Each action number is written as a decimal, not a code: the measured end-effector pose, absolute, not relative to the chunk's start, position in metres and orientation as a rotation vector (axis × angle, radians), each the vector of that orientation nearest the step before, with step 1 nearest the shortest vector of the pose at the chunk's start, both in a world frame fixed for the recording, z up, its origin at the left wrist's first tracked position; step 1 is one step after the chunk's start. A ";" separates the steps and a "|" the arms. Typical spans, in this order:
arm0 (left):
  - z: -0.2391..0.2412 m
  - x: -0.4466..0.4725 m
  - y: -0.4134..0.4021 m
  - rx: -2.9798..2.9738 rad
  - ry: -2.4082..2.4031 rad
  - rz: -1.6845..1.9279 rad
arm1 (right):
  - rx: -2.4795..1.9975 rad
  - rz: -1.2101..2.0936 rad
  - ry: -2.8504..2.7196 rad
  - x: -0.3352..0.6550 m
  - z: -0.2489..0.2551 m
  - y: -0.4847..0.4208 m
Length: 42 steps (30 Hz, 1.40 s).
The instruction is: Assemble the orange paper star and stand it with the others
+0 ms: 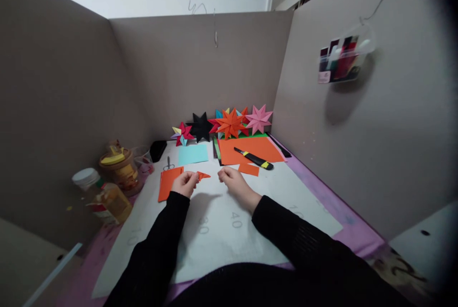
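Between the fingertips of my left hand (pixel 185 183) is a small folded piece of orange paper (pixel 204 175), its pointed end toward the right. My right hand (pixel 236 183) is closed with its fingertips together, a short gap away from that point; whether it pinches anything is too small to make out. Under and beside my left hand lies a stack of orange paper (pixel 167 185). A small orange paper rectangle (pixel 249 169) rests just beyond my right hand. Farther back, a black and yellow utility knife (pixel 255 158) lies across large orange sheets (pixel 229 150).
Folded paper stars (pixel 232 124) lean along the back wall. Light blue paper (pixel 193 153) and small scissors (pixel 169 164) lie on the white mat (pixel 222 254). At left stand a bottle (pixel 107 202), a brown tub (pixel 121 171) and a clear cup (pixel 143 158). Grey panels (pixel 203 68) enclose three sides.
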State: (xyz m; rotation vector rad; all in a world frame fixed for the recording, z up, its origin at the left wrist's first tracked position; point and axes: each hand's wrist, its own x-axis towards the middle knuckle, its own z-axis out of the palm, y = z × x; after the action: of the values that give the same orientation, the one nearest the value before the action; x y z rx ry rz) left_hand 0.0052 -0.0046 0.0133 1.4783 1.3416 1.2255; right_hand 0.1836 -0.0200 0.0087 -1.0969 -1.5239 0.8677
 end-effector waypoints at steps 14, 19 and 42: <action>0.002 0.015 -0.007 1.826 1.444 1.154 | -0.988 1.161 -1.534 0.177 0.005 -0.024; 0.003 0.012 -0.005 1.686 1.441 1.268 | -0.989 1.188 -1.491 0.178 0.006 -0.023; -0.009 0.019 -0.008 1.778 1.241 0.983 | -0.991 1.189 -1.572 0.180 0.008 -0.025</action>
State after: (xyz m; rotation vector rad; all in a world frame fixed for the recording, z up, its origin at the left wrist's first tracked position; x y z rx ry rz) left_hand 0.0191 -0.0083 -0.0087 1.7780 1.2413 0.9832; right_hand 0.1797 -0.0246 0.0080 -0.9914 -1.5721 1.1889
